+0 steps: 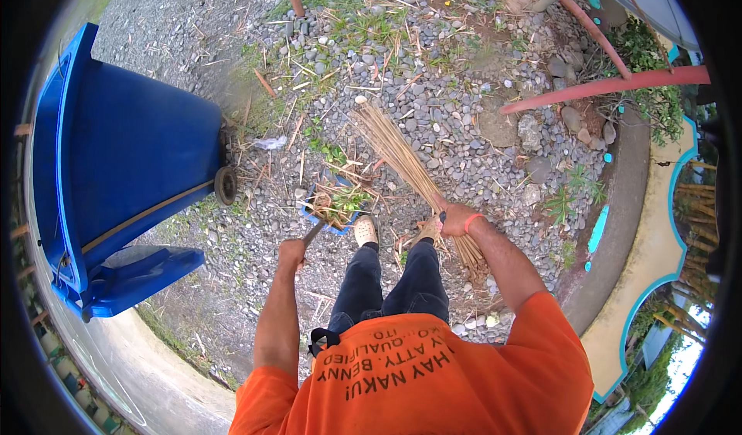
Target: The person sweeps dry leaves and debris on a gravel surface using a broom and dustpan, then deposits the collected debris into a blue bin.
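Observation:
My left hand is closed around the handle of a blue dustpan, which rests on the gravel just ahead of my feet. Dry twigs, bamboo-like leaves and green leaves are heaped in the pan. In my right hand is a stick broom, gripped around its middle. One end of the bundle fans out over the stones ahead, while the other reaches back beside my right leg. Where the broom's far tips meet the ground, touching or just above it, I cannot tell.
A large blue wheeled bin stands at the left, its lid hanging open. Crumpled clear plastic lies near it. Gravel with scattered dry leaves surrounds me. Red metal pipes and a low curved wall are at the right.

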A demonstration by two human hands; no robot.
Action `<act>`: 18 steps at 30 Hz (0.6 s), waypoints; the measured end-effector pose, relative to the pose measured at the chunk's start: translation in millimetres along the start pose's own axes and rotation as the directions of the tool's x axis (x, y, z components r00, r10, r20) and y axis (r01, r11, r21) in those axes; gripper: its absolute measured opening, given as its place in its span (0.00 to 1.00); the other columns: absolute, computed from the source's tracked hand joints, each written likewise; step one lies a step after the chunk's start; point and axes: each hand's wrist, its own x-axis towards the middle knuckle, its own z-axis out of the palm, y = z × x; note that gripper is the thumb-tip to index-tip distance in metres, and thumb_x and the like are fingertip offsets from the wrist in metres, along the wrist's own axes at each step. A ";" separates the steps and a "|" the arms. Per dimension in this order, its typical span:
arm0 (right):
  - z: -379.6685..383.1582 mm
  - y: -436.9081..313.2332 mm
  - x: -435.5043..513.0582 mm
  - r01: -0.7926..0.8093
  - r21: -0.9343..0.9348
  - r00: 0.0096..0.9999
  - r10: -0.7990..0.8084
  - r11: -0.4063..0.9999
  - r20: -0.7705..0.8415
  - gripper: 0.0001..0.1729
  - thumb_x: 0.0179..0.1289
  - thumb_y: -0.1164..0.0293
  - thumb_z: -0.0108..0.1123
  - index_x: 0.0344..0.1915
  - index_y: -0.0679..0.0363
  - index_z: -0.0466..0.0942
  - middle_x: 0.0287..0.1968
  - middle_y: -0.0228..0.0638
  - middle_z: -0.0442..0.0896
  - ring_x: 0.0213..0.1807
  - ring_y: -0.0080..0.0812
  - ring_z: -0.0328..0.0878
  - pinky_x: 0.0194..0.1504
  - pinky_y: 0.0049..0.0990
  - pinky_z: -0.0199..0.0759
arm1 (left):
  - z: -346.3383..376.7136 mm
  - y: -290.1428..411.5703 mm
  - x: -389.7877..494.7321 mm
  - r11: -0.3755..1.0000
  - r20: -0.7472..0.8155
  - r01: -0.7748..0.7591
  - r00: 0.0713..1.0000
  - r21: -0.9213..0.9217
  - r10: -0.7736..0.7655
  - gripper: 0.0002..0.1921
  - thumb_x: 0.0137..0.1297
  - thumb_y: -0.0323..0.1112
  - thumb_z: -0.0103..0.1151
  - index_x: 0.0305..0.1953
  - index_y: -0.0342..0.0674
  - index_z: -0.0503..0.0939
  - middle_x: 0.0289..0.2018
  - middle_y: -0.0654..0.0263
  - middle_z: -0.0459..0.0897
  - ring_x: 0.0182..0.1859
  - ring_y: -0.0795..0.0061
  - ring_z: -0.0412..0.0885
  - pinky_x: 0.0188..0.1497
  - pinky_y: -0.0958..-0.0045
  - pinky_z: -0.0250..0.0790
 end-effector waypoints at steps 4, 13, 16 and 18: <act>-15.5 -35.3 90.7 -0.056 0.185 0.996 0.068 0.981 -0.061 0.66 0.41 0.67 0.69 0.75 0.54 0.36 0.58 0.56 0.75 0.57 0.48 0.76 0.58 0.35 0.71 | -9.4 -19.4 -3.3 0.996 -0.021 0.006 1.000 -0.086 -0.008 0.13 0.57 0.32 0.44 0.32 0.31 0.80 0.17 0.51 0.79 0.15 0.63 0.77 0.20 0.62 0.68; 150.8 -83.2 26.0 0.079 0.122 0.937 -0.115 0.989 0.329 0.66 0.40 0.68 0.67 0.76 0.50 0.35 0.58 0.53 0.76 0.55 0.48 0.77 0.52 0.38 0.73 | -13.2 -21.2 12.7 0.998 0.040 -0.053 0.998 -0.028 0.055 0.14 0.56 0.29 0.46 0.37 0.36 0.83 0.18 0.56 0.78 0.14 0.67 0.74 0.16 0.64 0.64; 158.3 -54.4 -35.3 0.034 0.181 0.935 -0.095 0.983 0.341 0.65 0.40 0.68 0.67 0.76 0.48 0.36 0.51 0.55 0.79 0.53 0.49 0.78 0.52 0.38 0.73 | -23.5 -24.1 14.0 0.994 0.049 -0.007 0.999 -0.107 0.012 0.13 0.55 0.28 0.48 0.39 0.37 0.83 0.17 0.57 0.78 0.14 0.68 0.75 0.15 0.65 0.64; 155.5 -30.1 -61.8 0.004 0.209 0.968 -0.057 0.978 0.246 0.65 0.41 0.68 0.67 0.76 0.48 0.36 0.49 0.55 0.80 0.52 0.49 0.79 0.52 0.37 0.73 | -30.7 -26.8 13.8 0.998 0.025 -0.035 0.999 -0.048 0.036 0.14 0.55 0.27 0.50 0.40 0.38 0.84 0.17 0.58 0.78 0.15 0.69 0.75 0.14 0.65 0.64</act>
